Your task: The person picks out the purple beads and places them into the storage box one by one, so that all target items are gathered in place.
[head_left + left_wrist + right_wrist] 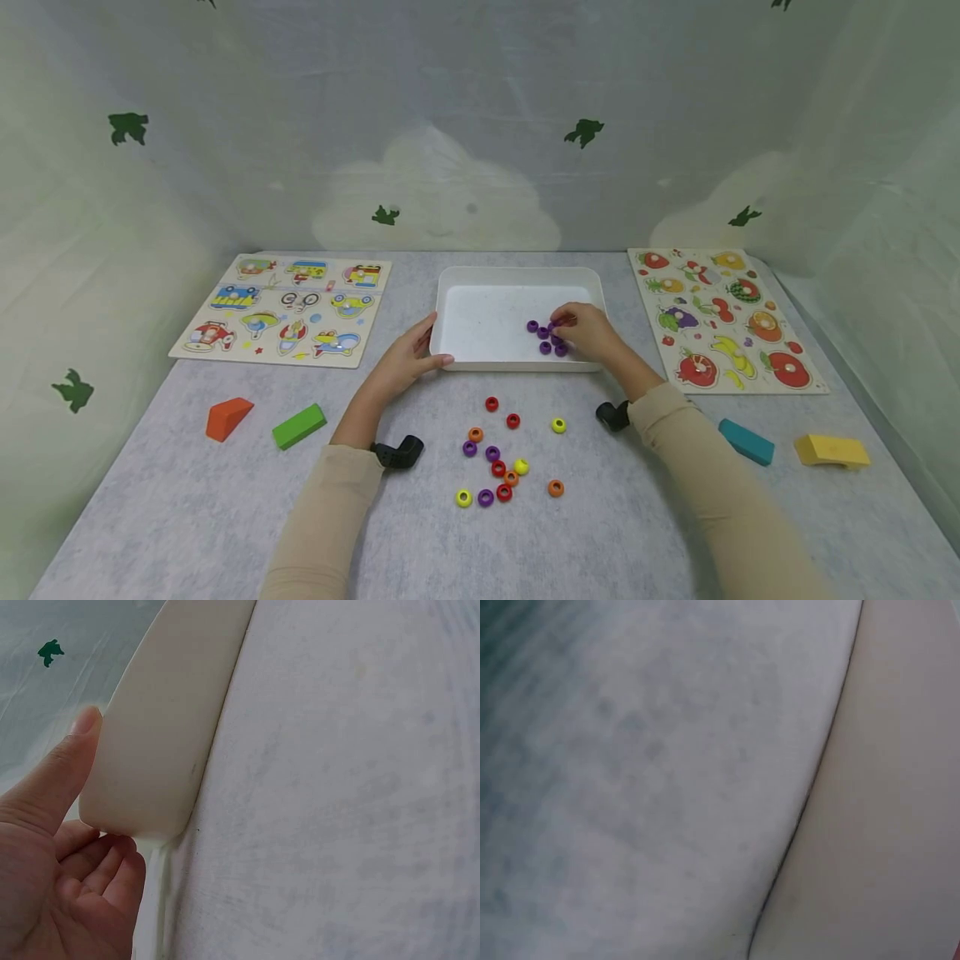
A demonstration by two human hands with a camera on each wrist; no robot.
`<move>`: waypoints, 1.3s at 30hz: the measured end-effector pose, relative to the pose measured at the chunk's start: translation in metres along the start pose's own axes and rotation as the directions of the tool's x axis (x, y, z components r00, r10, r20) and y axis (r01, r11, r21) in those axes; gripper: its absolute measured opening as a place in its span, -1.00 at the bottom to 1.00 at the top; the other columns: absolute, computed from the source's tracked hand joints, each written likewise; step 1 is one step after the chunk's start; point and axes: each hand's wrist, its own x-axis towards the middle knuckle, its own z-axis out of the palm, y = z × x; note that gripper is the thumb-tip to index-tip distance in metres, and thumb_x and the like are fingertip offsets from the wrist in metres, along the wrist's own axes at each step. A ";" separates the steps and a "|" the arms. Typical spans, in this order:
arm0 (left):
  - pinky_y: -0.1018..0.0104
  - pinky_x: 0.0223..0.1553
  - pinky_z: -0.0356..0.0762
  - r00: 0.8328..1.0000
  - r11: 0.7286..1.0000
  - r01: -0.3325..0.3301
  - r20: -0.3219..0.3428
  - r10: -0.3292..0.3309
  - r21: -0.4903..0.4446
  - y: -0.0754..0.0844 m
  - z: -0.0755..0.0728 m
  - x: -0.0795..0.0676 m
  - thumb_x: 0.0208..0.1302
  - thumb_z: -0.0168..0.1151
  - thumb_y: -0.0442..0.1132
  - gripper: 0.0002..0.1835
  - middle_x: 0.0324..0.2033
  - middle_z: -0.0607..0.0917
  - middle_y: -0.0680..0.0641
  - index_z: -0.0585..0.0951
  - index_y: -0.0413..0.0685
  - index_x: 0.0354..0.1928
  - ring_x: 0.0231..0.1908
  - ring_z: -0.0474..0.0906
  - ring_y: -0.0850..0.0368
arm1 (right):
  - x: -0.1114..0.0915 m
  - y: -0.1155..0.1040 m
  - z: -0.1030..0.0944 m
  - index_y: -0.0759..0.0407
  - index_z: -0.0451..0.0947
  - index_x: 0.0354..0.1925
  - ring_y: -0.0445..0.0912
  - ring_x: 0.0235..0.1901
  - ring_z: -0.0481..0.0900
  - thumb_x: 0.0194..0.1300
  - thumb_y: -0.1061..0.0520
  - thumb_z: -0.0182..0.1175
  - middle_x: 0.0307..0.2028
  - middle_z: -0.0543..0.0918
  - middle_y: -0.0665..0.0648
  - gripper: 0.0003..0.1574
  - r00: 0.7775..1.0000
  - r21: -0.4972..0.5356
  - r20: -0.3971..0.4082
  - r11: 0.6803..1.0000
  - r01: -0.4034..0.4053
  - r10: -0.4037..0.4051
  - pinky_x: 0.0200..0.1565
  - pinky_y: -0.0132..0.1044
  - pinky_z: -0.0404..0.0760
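A shallow white tray [480, 317] lies on the table, with several purple beads [545, 347] grouped in its right half. My left hand [401, 362] holds the tray's near left corner. In the left wrist view, the thumb of that hand [64, 862] lies along the tray's rim, fingers curled beneath the corner. My right hand [588, 333] reaches over the right wall and pinches a purple bead [553, 326] among the others, its fingertips partly covering it. Only the tray's outer wall [892, 787] and the tabletop appear in the right wrist view; the hand is outside it.
Loose red [492, 404], yellow [558, 426], orange [556, 488] and purple beads [486, 497] lie before the tray. A vehicle puzzle board [270, 342] is left, a fruit one [720, 321] right. Orange [227, 418], green [299, 427], blue [747, 442] and yellow blocks [832, 451] flank the arms.
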 end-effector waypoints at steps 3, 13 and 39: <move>0.33 0.15 -0.06 1.000 1.000 -0.004 0.002 0.004 -0.002 0.000 0.000 0.000 -0.07 0.22 -0.30 -0.14 0.20 -0.03 -0.17 -0.07 -0.27 0.22 0.18 -0.11 0.12 | 0.002 0.000 0.001 0.21 0.46 -0.27 -0.07 -0.31 0.43 0.04 0.22 0.12 -0.36 0.51 0.11 -0.79 1.000 -0.011 0.011 1.000 -0.010 0.010 -0.25 -0.26 0.43; 0.34 0.15 -0.06 1.000 1.000 -0.003 0.004 0.003 -0.002 -0.001 0.001 0.001 -0.07 0.22 -0.29 -0.14 0.20 -0.03 -0.15 -0.07 -0.24 0.22 0.18 -0.11 0.13 | -0.025 -0.023 -0.004 0.24 0.40 -0.13 -0.07 -0.25 0.41 0.04 0.09 0.13 -0.23 0.48 0.15 -0.60 0.988 0.055 -0.033 0.987 0.152 -0.151 -0.18 -0.23 0.45; 0.41 0.14 -0.03 0.998 0.998 -0.064 -0.005 0.064 0.021 -0.030 -0.003 0.010 -0.12 0.24 -0.09 -0.10 0.21 0.00 -0.09 -0.04 -0.08 0.24 0.17 -0.08 0.21 | -0.115 -0.048 0.078 -0.06 0.49 -0.22 -0.33 -0.19 0.36 0.09 0.18 0.08 -0.22 0.47 -0.19 -0.75 0.791 0.183 0.436 0.903 0.388 -0.429 -0.18 -0.46 0.41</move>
